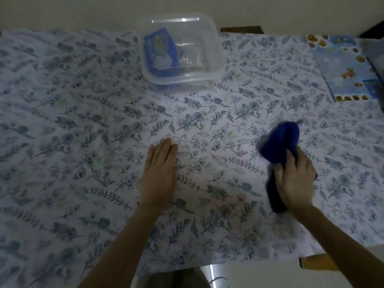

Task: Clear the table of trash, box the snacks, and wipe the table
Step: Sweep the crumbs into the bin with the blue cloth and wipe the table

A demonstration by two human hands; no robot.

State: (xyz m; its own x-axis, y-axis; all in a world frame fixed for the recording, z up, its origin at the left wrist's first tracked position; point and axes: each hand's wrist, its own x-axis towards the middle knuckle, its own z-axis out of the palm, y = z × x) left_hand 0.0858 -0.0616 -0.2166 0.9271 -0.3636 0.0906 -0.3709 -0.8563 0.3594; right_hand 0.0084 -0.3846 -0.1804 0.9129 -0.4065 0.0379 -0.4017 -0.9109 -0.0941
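Note:
A white tablecloth with a blue leaf print [83,132] covers the table. My left hand [159,171] lies flat on the cloth near the middle, palm down, fingers together, holding nothing. My right hand [295,179] grips a blue wiping cloth [280,140]; the bunched cloth sticks out past my fingers toward the far side, blurred. At the far middle stands a clear plastic box [216,48] with a blue snack packet [162,53] leaning inside on its left and some clear-wrapped items beside it.
A blue printed sheet or flat pack with brown pictures [345,67] lies at the far right of the table. A wooden table corner [311,265] shows at the near right, and pale floor lies beyond the near edge.

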